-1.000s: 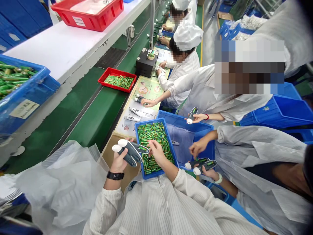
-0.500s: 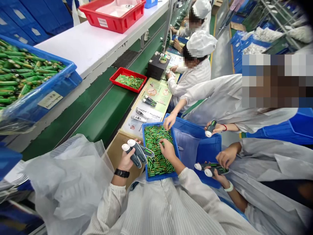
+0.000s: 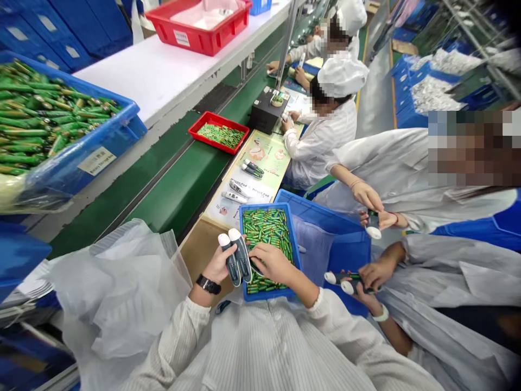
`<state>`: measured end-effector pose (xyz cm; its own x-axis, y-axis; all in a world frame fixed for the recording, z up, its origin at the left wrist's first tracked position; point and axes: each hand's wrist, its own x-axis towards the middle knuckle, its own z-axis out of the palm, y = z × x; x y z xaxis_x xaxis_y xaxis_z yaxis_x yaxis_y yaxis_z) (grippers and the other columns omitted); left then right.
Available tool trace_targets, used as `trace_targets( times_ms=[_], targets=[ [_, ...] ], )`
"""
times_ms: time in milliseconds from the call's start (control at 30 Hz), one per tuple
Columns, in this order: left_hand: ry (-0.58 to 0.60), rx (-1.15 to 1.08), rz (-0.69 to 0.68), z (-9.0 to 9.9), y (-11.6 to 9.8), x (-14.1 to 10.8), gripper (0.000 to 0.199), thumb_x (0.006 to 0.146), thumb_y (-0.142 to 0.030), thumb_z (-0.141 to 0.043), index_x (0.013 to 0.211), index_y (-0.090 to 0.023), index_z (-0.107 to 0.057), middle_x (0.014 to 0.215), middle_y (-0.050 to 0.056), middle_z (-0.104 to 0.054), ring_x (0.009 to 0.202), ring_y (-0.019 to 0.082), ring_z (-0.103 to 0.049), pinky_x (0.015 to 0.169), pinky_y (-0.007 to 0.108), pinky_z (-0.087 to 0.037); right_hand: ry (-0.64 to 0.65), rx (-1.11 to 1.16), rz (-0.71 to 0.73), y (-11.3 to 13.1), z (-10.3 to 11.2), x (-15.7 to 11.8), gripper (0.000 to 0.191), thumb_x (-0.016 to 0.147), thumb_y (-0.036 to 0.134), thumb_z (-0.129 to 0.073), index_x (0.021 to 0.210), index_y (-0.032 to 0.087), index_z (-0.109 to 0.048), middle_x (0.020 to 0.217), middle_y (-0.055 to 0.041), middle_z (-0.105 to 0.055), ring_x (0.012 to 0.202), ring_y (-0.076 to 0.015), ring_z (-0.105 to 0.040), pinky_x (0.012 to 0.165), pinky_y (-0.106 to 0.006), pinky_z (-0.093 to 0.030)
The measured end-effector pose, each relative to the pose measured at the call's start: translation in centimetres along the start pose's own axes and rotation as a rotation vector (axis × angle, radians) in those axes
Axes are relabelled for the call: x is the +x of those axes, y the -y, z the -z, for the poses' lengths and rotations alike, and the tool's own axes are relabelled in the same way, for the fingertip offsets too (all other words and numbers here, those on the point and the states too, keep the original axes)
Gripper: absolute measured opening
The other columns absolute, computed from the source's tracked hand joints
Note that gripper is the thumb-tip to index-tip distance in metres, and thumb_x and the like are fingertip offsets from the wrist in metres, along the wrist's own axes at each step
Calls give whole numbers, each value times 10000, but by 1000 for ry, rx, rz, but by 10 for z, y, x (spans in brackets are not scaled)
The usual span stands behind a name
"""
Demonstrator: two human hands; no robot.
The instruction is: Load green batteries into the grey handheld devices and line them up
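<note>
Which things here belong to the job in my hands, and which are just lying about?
Probably in the job:
- dark, white-tipped handheld devices in your left hand
- blue tray of green batteries under your right hand

Seemingly just lying about:
- translucent plastic sheeting
- black box
- red bin on the white shelf

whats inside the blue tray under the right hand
Loose green batteries lie jumbled in the blue tray. The right hand and forearm cover part of them; whatever lies beneath the top batteries is hidden.

Bright, even light; edges stretched and blurred
</note>
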<state>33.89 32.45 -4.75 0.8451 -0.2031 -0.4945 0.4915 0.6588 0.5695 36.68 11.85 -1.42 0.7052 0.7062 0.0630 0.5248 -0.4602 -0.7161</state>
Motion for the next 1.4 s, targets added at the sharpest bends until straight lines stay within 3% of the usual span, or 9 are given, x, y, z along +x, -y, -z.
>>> trace_targets(
  times_ms=[233,467,600,667,733,867,1133,1233,1400],
  targets=[
    [-3,-148,-23,-7,-4,2,489,850,-362,-715,1285,-158,-623,1228,160,-694,1186,320,-640,963,437,-561,-40,42,-25,-8,-17,-26,552,949,268,-554,1485,236,-427,1392,-152,-520,1272,-243,-558,1013,-407,-537],
    [-96,-215,33,7,11,12,467,832,-356,-734,1236,-141,-638,1136,159,-732,1102,302,-690,913,413,-588,-165,76,-27,-30,-54,-31,385,981,252,-494,1353,242,-592,1437,-149,-537,1302,-241,-563,1033,-409,-534],
    [-225,-222,-40,26,14,12,407,827,-317,-744,1183,-139,-659,1113,137,-745,1105,275,-691,914,373,-589,-254,247,-267,-48,-67,-15,356,1009,302,-428,1319,222,-584,1197,-106,-700,1001,-201,-707,846,-349,-598],
    [-279,-217,-87,32,9,9,418,820,-314,-752,1187,-138,-656,1118,138,-745,1109,272,-690,924,371,-586,-321,149,-426,-61,-71,0,356,1019,272,-366,1281,180,-588,1107,-108,-723,908,-197,-714,804,-332,-586],
    [-323,-208,-110,36,3,5,437,812,-321,-762,1191,-132,-655,1113,142,-748,1080,268,-702,925,370,-586,-272,-86,-551,-71,-73,18,352,1002,239,-396,1296,163,-573,1158,-136,-699,975,-215,-702,852,-331,-559],
    [-406,-182,-159,41,-5,0,419,785,-317,-791,1143,-130,-680,1053,129,-763,981,260,-730,870,366,-606,20,-426,-695,-78,-75,56,355,977,128,-399,1294,156,-555,1146,-169,-683,944,-217,-715,800,-304,-539],
    [-585,-206,-256,38,-6,1,291,752,-250,-824,985,-133,-695,878,77,-768,802,215,-746,779,329,-613,115,-468,-617,-68,-55,79,236,930,57,-422,1060,104,-613,1003,-188,-707,899,-245,-716,749,-303,-503],
    [-721,-226,-261,30,-5,5,224,744,-204,-828,907,-139,-689,800,48,-754,696,182,-730,698,292,-607,-58,-344,-546,-52,-47,57,149,936,177,-490,1032,143,-599,837,-94,-713,726,-205,-690,656,-266,-463],
    [-757,-278,-261,10,5,13,200,765,-231,-816,885,-138,-685,801,58,-752,676,182,-723,661,292,-600,-333,138,-337,-15,-52,17,154,951,351,-542,996,216,-602,588,44,-569,448,-136,-482,506,-255,-369]
  ],
)
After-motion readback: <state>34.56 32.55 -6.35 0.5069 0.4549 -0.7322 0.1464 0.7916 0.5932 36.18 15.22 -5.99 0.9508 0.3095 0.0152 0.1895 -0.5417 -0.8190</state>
